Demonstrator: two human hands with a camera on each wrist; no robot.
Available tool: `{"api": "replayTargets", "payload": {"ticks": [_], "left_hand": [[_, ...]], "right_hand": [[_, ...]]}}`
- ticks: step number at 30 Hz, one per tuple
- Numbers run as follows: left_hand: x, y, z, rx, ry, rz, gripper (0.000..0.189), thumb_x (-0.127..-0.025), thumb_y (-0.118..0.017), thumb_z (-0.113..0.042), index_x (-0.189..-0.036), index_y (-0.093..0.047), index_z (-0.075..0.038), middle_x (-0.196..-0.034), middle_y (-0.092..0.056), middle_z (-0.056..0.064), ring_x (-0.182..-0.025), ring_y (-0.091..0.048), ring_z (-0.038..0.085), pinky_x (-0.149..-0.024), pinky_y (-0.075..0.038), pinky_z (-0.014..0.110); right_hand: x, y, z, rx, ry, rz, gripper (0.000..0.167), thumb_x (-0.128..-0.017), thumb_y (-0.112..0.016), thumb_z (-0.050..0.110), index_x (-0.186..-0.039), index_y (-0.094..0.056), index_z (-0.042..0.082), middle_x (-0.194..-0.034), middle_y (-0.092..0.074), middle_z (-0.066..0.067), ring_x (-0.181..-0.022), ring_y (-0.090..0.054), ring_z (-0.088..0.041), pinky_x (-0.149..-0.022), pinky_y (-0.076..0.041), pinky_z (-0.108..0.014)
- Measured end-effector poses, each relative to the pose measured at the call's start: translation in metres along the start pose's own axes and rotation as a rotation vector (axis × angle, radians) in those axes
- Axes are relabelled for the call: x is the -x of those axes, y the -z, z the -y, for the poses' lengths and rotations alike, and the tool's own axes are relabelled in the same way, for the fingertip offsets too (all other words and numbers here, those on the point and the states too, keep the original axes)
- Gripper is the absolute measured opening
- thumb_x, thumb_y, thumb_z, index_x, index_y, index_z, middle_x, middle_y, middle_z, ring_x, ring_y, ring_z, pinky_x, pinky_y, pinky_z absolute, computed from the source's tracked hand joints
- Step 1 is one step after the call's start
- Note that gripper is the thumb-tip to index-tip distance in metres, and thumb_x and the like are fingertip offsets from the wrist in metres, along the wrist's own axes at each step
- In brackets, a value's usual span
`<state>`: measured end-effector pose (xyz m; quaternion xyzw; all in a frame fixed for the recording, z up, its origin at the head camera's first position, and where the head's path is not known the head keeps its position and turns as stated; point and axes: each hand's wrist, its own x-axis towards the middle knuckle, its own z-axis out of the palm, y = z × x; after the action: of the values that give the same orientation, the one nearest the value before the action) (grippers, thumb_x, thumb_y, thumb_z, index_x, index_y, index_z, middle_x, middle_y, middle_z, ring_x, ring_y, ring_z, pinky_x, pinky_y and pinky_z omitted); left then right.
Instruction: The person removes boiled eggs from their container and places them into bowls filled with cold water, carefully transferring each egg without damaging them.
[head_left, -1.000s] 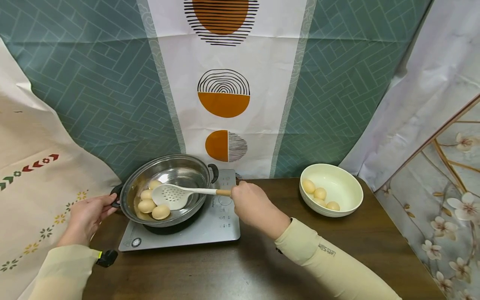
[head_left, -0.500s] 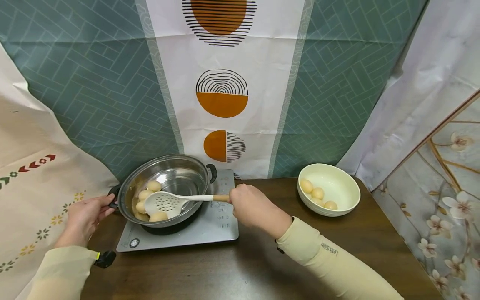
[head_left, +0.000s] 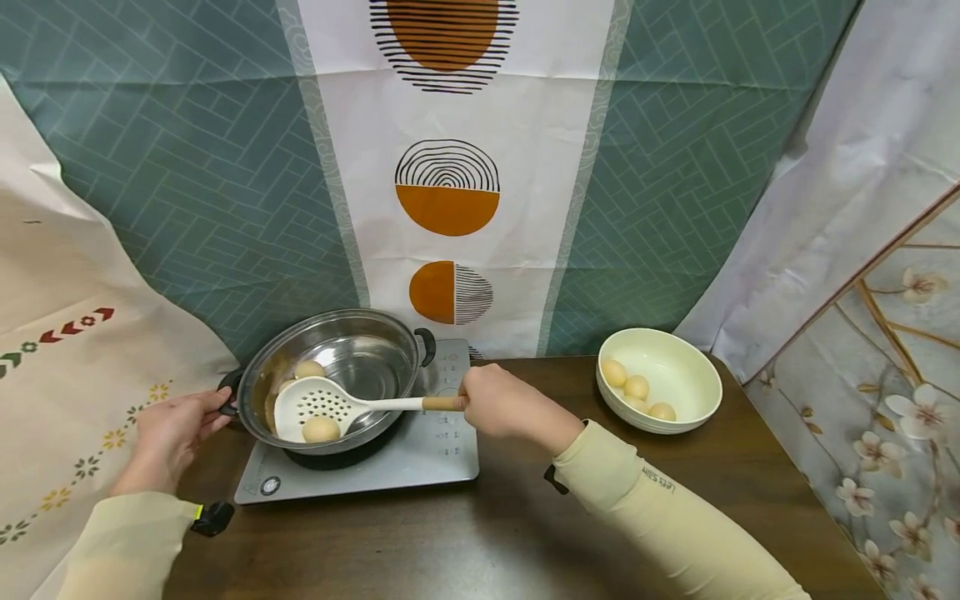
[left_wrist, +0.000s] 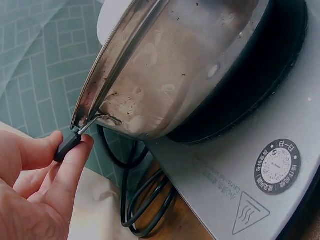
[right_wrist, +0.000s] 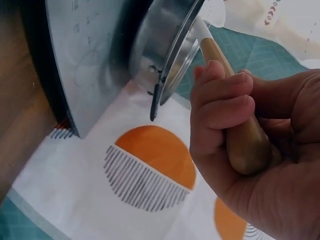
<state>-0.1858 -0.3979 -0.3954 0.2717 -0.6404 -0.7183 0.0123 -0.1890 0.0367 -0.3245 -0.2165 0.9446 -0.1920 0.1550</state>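
Observation:
My left hand pinches the black left handle of a steel pan between thumb and fingers. In my right hand is the wooden handle of a white slotted spoon, fingers wrapped round it. The spoon's perforated head is inside the pan's left half. One pale brown egg sits on the near part of that head. Another egg shows behind it, and the spoon hides most of the others.
The pan stands on a silver induction cooker on a dark wooden table. A pale green bowl with several eggs is at the right. Black cable lies behind the cooker. Patterned cloths hang behind and at both sides.
The spoon head has moved left across the eggs, dipped, and come up with one egg on it. More of the other eggs are covered now. My left hand stays on the handle.

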Motion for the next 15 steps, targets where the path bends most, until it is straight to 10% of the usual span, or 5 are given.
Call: {"api": "replayTargets", "payload": {"ticks": [15], "left_hand": [[0.001,0.0,0.002,0.003,-0.011,-0.006,0.011,-0.078,-0.076,-0.016,-0.068,-0.074,-0.02,-0.066,-0.07,-0.005,-0.059,-0.069,0.011,-0.056,-0.059,0.025]], "right_hand": [[-0.006,0.001,-0.02,-0.25,-0.042,0.047,0.025,-0.095,-0.054,0.019,-0.078,-0.07,0.009,-0.063,-0.062,0.001,-0.055,-0.048,-0.01,-0.047,-0.038,-0.02]]}}
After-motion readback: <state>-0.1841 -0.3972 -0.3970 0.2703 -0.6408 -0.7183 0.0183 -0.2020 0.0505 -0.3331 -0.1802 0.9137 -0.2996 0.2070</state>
